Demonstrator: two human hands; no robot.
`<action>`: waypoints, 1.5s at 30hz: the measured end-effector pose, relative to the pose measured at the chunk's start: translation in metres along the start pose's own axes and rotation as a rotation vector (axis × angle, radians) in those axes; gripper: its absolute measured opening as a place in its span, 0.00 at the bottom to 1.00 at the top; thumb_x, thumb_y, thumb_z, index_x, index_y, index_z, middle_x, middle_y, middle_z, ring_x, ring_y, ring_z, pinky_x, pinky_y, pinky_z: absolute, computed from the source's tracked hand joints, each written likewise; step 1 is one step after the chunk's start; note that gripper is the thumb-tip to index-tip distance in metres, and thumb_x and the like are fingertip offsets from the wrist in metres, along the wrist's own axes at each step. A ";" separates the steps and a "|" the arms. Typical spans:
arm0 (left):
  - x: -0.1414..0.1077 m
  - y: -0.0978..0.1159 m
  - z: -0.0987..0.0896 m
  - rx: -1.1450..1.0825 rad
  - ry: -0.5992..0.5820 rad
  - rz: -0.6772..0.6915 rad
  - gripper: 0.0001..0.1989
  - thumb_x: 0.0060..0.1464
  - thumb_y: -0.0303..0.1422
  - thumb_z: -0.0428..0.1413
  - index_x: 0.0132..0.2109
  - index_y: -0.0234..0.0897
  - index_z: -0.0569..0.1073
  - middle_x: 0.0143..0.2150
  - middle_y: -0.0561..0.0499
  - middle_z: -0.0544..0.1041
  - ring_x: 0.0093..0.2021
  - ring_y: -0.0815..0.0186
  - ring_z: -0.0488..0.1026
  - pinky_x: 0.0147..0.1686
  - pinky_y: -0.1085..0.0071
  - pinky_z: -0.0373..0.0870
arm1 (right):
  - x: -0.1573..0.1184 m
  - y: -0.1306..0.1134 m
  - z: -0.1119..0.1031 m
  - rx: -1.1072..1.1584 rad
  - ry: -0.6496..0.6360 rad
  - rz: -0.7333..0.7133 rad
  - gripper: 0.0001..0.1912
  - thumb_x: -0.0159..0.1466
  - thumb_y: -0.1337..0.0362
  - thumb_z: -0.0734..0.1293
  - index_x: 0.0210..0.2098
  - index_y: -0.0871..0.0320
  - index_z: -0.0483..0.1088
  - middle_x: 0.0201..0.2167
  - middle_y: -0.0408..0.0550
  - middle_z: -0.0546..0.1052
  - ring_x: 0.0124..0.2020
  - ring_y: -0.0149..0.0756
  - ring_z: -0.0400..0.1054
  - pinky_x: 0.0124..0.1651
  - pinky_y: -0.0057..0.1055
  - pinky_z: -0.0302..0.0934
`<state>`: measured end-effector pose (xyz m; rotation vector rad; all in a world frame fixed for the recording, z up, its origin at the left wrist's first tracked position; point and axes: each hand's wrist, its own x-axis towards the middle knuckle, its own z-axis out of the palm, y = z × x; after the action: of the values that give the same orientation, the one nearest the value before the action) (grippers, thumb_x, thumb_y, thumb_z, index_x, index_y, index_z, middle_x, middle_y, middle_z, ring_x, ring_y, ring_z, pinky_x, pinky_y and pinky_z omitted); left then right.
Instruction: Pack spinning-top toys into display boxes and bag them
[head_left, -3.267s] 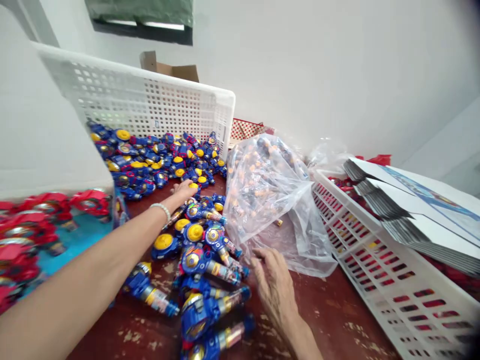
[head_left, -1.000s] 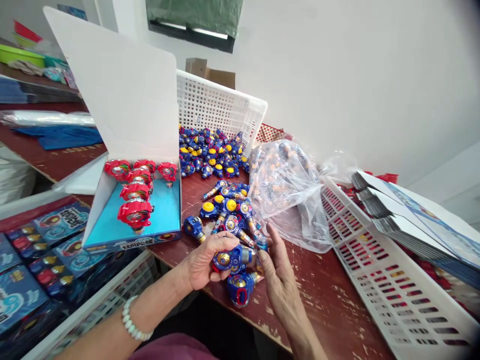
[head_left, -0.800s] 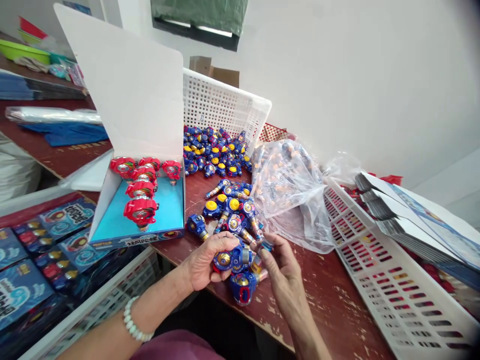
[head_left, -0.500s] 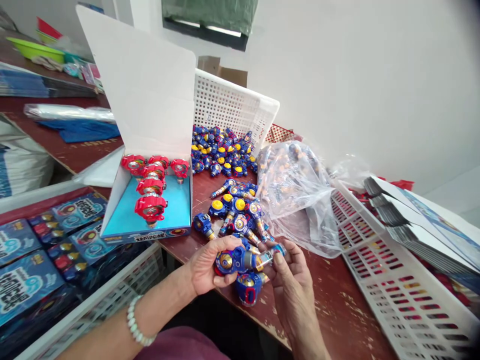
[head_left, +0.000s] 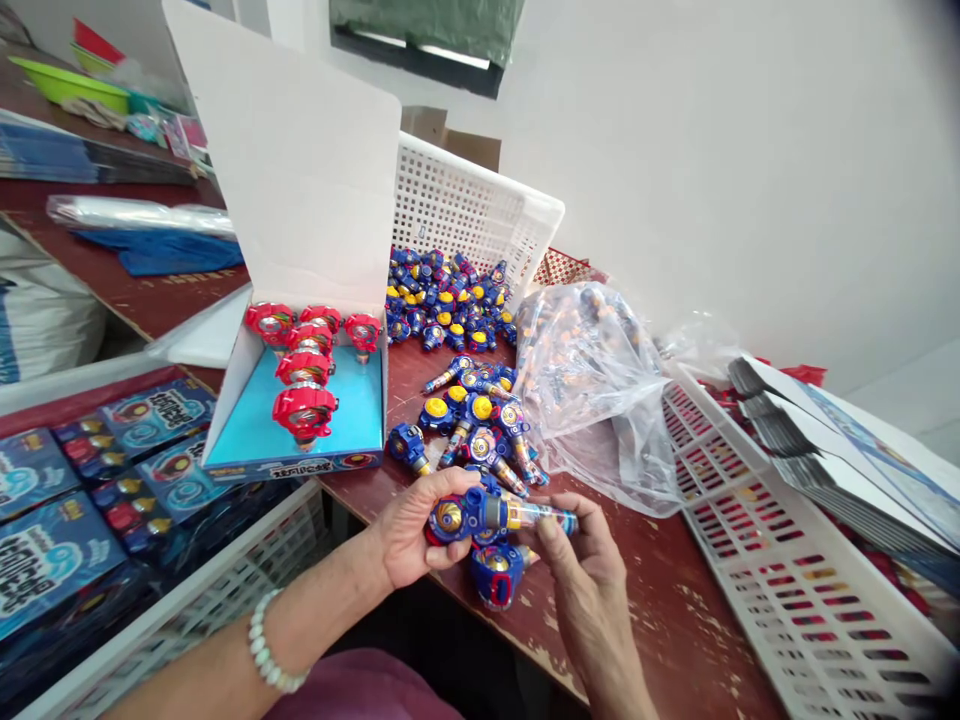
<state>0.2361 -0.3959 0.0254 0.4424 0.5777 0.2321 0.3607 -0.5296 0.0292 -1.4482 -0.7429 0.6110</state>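
My left hand (head_left: pixel 416 530) is closed around the round head of a blue toy (head_left: pixel 474 517) with a gold disc. A clear tube (head_left: pixel 525 515) with a coloured print extends from that toy, and my right hand (head_left: pixel 589 560) pinches its far end. Just under both hands, another blue toy (head_left: pixel 496 577) rests near the table edge. Beyond them lies a loose pile of blue toys (head_left: pixel 484 410) with yellow discs and printed tubes. To the left stands an open display box (head_left: pixel 341 435) with a blue floor, holding several red toys (head_left: pixel 304 410).
A white basket (head_left: pixel 480 200) of blue toys leans at the back. Beside it sits a clear bag (head_left: pixel 585 370). At right is a white crate (head_left: pixel 795 560) with folded cartons (head_left: pixel 847 450) above it. Packed blue boxes (head_left: pixel 52 560) fill a crate at lower left.
The tube in my right hand has come into line with the blue toy, and they now look joined. My right fingers have shifted along the tube. My left hand has kept its grip.
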 end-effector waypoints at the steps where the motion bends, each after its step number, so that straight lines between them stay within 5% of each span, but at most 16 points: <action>1: 0.000 0.000 0.000 0.012 0.014 -0.002 0.09 0.50 0.35 0.57 0.34 0.33 0.66 0.21 0.52 0.71 0.11 0.72 0.64 0.05 0.83 0.48 | -0.001 0.000 -0.003 -0.110 -0.037 -0.039 0.14 0.61 0.54 0.69 0.42 0.53 0.67 0.36 0.45 0.76 0.35 0.35 0.72 0.37 0.30 0.67; 5: -0.003 0.001 0.001 0.083 -0.001 0.053 0.13 0.44 0.35 0.61 0.33 0.37 0.64 0.19 0.56 0.69 0.10 0.73 0.62 0.05 0.83 0.46 | 0.001 0.001 -0.013 -0.431 -0.188 -0.253 0.11 0.62 0.57 0.68 0.43 0.53 0.71 0.36 0.45 0.75 0.36 0.35 0.70 0.39 0.29 0.63; 10: -0.010 0.002 0.005 0.350 -0.044 0.222 0.17 0.42 0.39 0.63 0.34 0.39 0.64 0.19 0.59 0.67 0.12 0.73 0.62 0.09 0.84 0.50 | 0.002 -0.003 -0.017 -0.467 -0.231 -0.319 0.13 0.61 0.58 0.69 0.45 0.52 0.72 0.36 0.45 0.75 0.34 0.35 0.69 0.37 0.29 0.62; 15: -0.014 0.006 0.008 0.707 0.002 0.472 0.12 0.44 0.39 0.59 0.32 0.38 0.68 0.19 0.58 0.64 0.15 0.75 0.58 0.13 0.81 0.54 | -0.003 -0.005 -0.011 -0.218 -0.285 0.097 0.17 0.59 0.51 0.70 0.41 0.56 0.72 0.19 0.38 0.67 0.15 0.25 0.55 0.18 0.23 0.49; 18: -0.017 0.013 0.009 1.064 -0.011 0.736 0.06 0.44 0.33 0.59 0.30 0.36 0.72 0.23 0.55 0.67 0.23 0.73 0.62 0.22 0.79 0.60 | -0.006 0.003 -0.009 -0.011 -0.373 0.336 0.20 0.58 0.48 0.69 0.39 0.57 0.69 0.15 0.34 0.60 0.11 0.20 0.45 0.14 0.21 0.39; 20: -0.018 0.017 0.010 1.162 -0.011 0.792 0.04 0.43 0.31 0.60 0.29 0.35 0.73 0.26 0.53 0.69 0.26 0.72 0.63 0.26 0.79 0.61 | -0.007 0.009 -0.008 0.026 -0.404 0.407 0.21 0.60 0.46 0.67 0.40 0.58 0.68 0.15 0.34 0.59 0.11 0.20 0.44 0.14 0.20 0.39; 22: -0.018 0.020 0.010 1.083 0.020 0.680 0.07 0.43 0.33 0.60 0.30 0.36 0.72 0.23 0.55 0.67 0.22 0.72 0.61 0.21 0.79 0.59 | -0.007 0.013 -0.006 -0.083 -0.378 0.321 0.22 0.61 0.46 0.65 0.45 0.57 0.69 0.18 0.37 0.65 0.14 0.24 0.53 0.17 0.22 0.49; 24: -0.017 0.021 0.008 0.890 0.046 0.520 0.11 0.43 0.38 0.59 0.32 0.37 0.70 0.20 0.57 0.64 0.17 0.74 0.57 0.15 0.79 0.55 | -0.006 0.014 -0.004 -0.303 -0.282 0.067 0.21 0.61 0.49 0.66 0.49 0.54 0.69 0.28 0.45 0.73 0.26 0.32 0.66 0.29 0.28 0.61; 27: -0.016 0.021 0.001 0.723 0.029 0.418 0.14 0.42 0.41 0.60 0.33 0.37 0.68 0.19 0.59 0.62 0.14 0.75 0.55 0.11 0.80 0.53 | -0.006 0.009 -0.001 -0.565 -0.196 -0.239 0.16 0.62 0.53 0.66 0.46 0.53 0.72 0.41 0.49 0.75 0.41 0.40 0.69 0.45 0.35 0.61; 33: -0.026 0.020 -0.014 0.784 0.008 0.531 0.15 0.45 0.40 0.62 0.36 0.36 0.69 0.24 0.57 0.66 0.15 0.77 0.58 0.12 0.82 0.53 | -0.005 -0.002 0.008 -0.296 -0.462 0.079 0.19 0.65 0.48 0.62 0.34 0.58 0.70 0.27 0.43 0.70 0.28 0.31 0.61 0.31 0.26 0.55; 39: -0.032 0.017 -0.018 0.427 -0.147 0.455 0.21 0.47 0.36 0.62 0.47 0.41 0.64 0.40 0.51 0.72 0.20 0.74 0.68 0.13 0.81 0.57 | -0.011 0.014 0.022 0.005 -0.414 0.291 0.20 0.64 0.46 0.63 0.41 0.58 0.66 0.20 0.36 0.59 0.19 0.23 0.49 0.22 0.22 0.44; 42: -0.037 0.016 -0.021 0.376 -0.090 0.491 0.20 0.47 0.33 0.63 0.47 0.41 0.65 0.35 0.52 0.73 0.20 0.72 0.69 0.14 0.80 0.60 | -0.014 0.015 0.013 -0.027 -0.336 0.184 0.23 0.65 0.48 0.63 0.54 0.53 0.61 0.32 0.43 0.70 0.27 0.28 0.60 0.28 0.24 0.56; 45: -0.054 0.022 -0.029 0.319 0.030 0.622 0.19 0.46 0.32 0.63 0.46 0.39 0.68 0.33 0.52 0.74 0.22 0.71 0.70 0.16 0.79 0.64 | -0.016 0.012 -0.012 -0.338 -0.261 -0.109 0.24 0.65 0.54 0.64 0.58 0.50 0.58 0.48 0.49 0.69 0.41 0.36 0.66 0.43 0.32 0.63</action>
<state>0.1731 -0.3846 0.0397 0.9269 0.4941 0.7476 0.3604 -0.5490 0.0164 -1.6403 -1.1666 0.6174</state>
